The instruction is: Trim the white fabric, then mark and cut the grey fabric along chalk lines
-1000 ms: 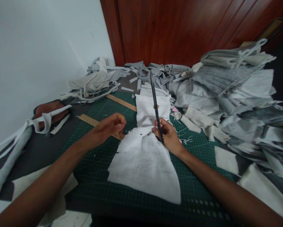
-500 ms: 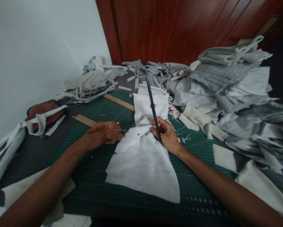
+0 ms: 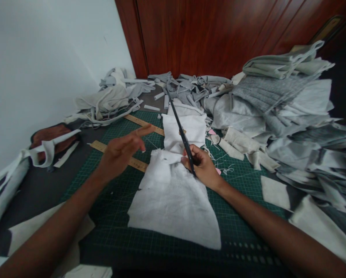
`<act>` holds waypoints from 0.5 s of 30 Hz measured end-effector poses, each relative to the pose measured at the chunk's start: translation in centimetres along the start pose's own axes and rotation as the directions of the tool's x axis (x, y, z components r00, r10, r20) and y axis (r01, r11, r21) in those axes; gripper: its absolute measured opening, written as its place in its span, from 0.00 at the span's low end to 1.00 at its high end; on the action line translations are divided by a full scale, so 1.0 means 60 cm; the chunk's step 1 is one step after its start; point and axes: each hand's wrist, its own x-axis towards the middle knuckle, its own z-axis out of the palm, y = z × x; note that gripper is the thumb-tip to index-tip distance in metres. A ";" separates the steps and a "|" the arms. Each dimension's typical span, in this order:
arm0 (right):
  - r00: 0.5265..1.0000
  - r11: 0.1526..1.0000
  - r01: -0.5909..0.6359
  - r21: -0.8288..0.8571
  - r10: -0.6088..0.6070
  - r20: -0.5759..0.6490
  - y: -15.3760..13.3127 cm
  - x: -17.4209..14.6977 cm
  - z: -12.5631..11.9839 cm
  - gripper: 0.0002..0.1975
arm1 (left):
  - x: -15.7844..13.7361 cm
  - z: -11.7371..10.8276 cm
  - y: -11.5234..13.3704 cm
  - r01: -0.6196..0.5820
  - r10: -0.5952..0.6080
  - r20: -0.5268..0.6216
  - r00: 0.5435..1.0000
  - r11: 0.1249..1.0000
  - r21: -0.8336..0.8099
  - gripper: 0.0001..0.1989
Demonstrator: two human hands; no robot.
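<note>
On the counter [image 3: 49, 189] lies a green mat [image 3: 242, 177], pale cloth [image 3: 175, 204] at its near middle. The right hand [image 3: 204, 166], closed round a long dark tool [image 3: 186, 146], touches the cloth; the left hand [image 3: 119, 155], half open, shows nothing held.

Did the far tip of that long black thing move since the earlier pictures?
Yes. The far tip of the long black tool has swung left, judged against the brown door behind.
</note>
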 end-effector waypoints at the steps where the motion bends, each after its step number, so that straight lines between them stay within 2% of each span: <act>1: 1.000 1.000 0.014 -0.026 -0.014 0.000 0.000 -0.001 0.001 0.15 | 0.001 0.003 -0.007 -0.033 0.027 0.057 0.998 0.994 0.102 0.22; 4: 0.999 0.990 0.040 -0.133 -0.040 0.008 -0.002 -0.005 0.004 0.15 | -0.001 0.007 -0.030 -0.150 0.090 0.160 0.983 0.895 0.420 0.17; 7: 0.999 0.970 0.050 -0.237 -0.047 0.017 -0.004 -0.011 0.010 0.16 | -0.006 -0.002 -0.042 -0.168 0.084 0.163 0.983 0.774 0.611 0.17; 9: 0.998 0.952 0.053 -0.300 -0.056 0.000 -0.005 -0.013 0.013 0.16 | -0.007 -0.014 -0.041 -0.204 0.106 0.188 0.976 0.733 0.648 0.16; 12: 0.996 0.905 0.034 -0.424 -0.068 -0.064 -0.007 -0.012 0.004 0.13 | -0.007 -0.030 -0.037 -0.285 0.153 0.259 0.954 0.734 0.617 0.15; 15: 0.994 0.753 0.004 -0.658 -0.076 -0.081 -0.012 0.000 -0.036 0.06 | -0.007 -0.036 -0.043 -0.332 0.162 0.336 0.928 0.768 0.548 0.15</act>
